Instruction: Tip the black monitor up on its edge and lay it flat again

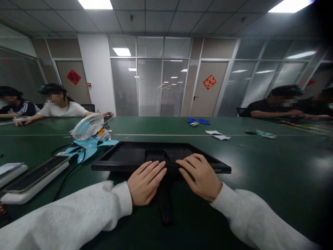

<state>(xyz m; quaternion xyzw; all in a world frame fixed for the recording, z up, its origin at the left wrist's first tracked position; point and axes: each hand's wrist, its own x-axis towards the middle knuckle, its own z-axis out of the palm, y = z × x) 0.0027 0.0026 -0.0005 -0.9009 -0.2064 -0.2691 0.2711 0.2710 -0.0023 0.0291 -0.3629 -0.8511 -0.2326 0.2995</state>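
A wide black panel (127, 154) with a raised rim, shaped like a monitor housing, lies on the green table in front of me. A dark neck-like piece (164, 205) extends from its near edge toward me. My left hand (147, 182) rests over the middle of that near edge, fingers outstretched and close together. To its right, my right hand (199, 176) lies on the same edge with its fingers spread. Neither hand is wrapped around anything. The underside of the panel is hidden.
A fan (88, 126) with light-blue blades beside it stands left of the panel. Nearer are a phone (36, 173) on a white block and a black cable (68, 173). Blue gloves (199, 121) and paper (218, 135) lie farther back. Several people sit across the table (273, 156).
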